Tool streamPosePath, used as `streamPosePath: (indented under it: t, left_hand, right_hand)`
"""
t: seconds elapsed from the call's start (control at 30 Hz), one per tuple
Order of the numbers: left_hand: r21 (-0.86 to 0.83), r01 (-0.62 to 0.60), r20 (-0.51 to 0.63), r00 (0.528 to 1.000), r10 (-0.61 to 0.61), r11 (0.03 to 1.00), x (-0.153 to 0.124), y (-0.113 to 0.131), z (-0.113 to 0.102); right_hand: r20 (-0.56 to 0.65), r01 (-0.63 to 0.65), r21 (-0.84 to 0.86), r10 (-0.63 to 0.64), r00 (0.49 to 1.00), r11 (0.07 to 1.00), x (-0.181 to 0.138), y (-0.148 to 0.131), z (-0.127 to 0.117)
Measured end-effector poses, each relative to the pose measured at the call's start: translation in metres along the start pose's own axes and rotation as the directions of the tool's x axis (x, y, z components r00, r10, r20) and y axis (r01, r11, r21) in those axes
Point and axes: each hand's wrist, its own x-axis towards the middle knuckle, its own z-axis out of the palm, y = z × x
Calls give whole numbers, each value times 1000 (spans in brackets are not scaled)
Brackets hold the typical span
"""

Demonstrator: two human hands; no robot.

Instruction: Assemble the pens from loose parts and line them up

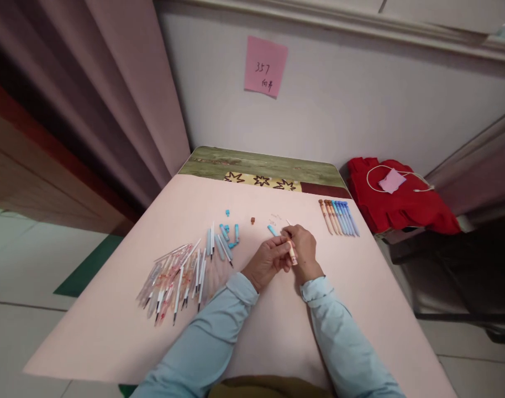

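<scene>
My left hand (269, 262) pinches a cream pen barrel (293, 254) with a small print near its lower end. Close against it, my right hand (305, 250) is closed, and the white end of a thin pen refill (288, 222) sticks out by its fingers. The rest of that refill is hidden. Just beyond the left fingers is a light blue pen part (272, 230). Tiny springs (273, 223) and a brown pen top (253, 220) lie farther up the table.
Left on the table (256, 342) is a pile of clear barrels and white refills (175, 282). Blue pen parts (226, 232) lie beside it. A row of brown and blue pens (338, 218) lies at the right. Red cloth (360, 204) with a white cable sits beyond the right edge.
</scene>
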Motion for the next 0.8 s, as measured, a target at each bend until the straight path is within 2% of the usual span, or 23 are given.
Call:
streamPosePath:
  t: [0.43,0.67,0.8]
  left_hand:
    - [-32,-5,7,1000,5,999,3,2,-4]
    - [-62,-23,-14,1000,22,998,3,3,-7]
    - [-197,-40,-67,997,27,980,5,4,-10]
  right_hand:
    - [-7,116,72,-116,993,991,-4,6,5]
    - [-87,141,169,-128,988,975,-4,16,17]
    - [-160,173,245,-136,978,954,-6,16,21]
